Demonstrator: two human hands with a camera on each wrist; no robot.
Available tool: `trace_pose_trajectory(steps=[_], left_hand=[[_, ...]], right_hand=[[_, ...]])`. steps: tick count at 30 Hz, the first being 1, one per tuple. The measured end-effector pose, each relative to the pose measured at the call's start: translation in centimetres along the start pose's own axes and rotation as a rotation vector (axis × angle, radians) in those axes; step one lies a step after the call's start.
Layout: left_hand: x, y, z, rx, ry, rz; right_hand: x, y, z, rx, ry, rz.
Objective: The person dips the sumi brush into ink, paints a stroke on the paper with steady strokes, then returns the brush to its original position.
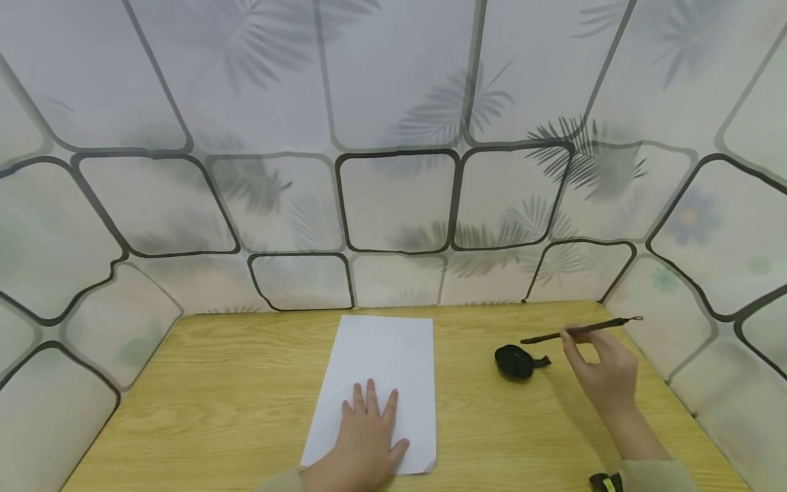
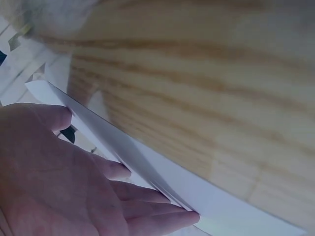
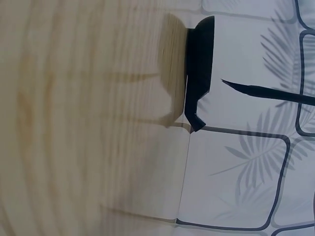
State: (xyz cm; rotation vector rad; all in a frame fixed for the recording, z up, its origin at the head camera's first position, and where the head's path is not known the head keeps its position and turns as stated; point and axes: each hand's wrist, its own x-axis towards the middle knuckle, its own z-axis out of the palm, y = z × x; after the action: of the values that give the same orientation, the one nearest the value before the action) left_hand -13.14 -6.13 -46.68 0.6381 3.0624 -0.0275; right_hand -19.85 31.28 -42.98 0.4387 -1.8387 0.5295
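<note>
My left hand (image 1: 364, 434) lies on a white sheet of paper (image 1: 387, 348) with its fingers spread; its palm and fingers show along the sheet (image 2: 226, 209) in the left wrist view. To the right, my right hand (image 1: 605, 376) pinches a dark writing brush (image 1: 542, 337) raised above the table. The brush is nearly level, its pointed tip to the left and a small hanging loop at its far end. Just below that tip stands a small black ink dish (image 1: 514, 362) with a short handle. In the right wrist view the brush tip (image 3: 236, 84) is apart from the dish (image 3: 199, 59).
The yellow wood-grain table (image 1: 215, 389) ends at a patterned wall covering (image 1: 399, 205), which closes it in at the back and both sides. A dark band (image 1: 605, 482) with a yellow mark sits by my right sleeve (image 1: 654, 475).
</note>
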Motion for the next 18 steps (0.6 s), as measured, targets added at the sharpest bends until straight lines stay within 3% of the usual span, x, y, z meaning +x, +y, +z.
trace_pose_trajectory(steps=[7,14,18], left_hand=[[0.46,0.23,0.24,0.018,-0.020,-0.018],[0.76,0.36,-0.33,0.015,-0.082,-0.035],[0.81,0.60,-0.58,0.023,-0.074,-0.035]], right_hand=[[-0.25,0.07,0.14,0.021,-0.043,0.049],[-0.61,0.53,0.45,0.057,-0.062,0.124],[-0.87,0.74,0.56,0.100,-0.052,0.179]])
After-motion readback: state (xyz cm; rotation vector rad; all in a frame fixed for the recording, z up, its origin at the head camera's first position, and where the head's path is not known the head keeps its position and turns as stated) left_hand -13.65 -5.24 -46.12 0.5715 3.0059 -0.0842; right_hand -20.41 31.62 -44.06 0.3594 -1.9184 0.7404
